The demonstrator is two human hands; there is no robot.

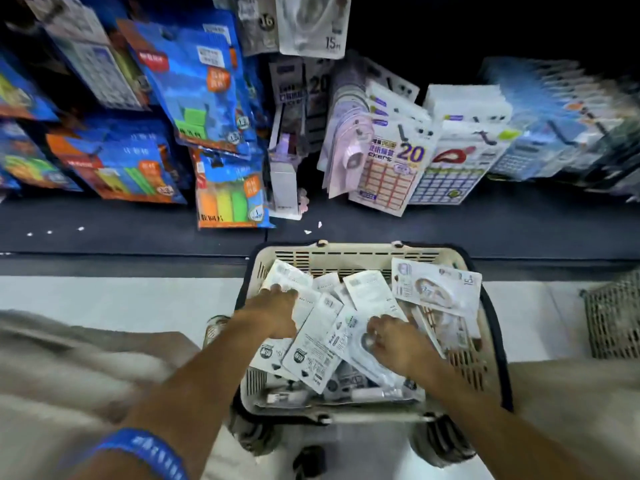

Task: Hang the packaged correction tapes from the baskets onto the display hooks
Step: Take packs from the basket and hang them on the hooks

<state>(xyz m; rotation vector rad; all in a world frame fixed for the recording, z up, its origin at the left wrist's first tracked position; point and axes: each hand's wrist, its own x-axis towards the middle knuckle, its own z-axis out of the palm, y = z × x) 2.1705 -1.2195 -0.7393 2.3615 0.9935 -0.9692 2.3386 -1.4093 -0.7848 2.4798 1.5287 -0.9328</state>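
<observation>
Both hands down in basket (346,259): left hand (277,311) and right hand (394,341) pressed on loose correction tape packs (313,351), grasp unclear; basket full, hooks (561,131) above, most hanging left

A large "20" is showing on the sticker pack (391,164) hanging on the display, with the partial word "ckers" beside it. "15" is reading on the white hanging pack (311,26) at top, and on a packaged correction tape (437,285) in the basket (349,258). "16" is showing on the grey pack (259,22) beside it; other print is blurring out.
</observation>
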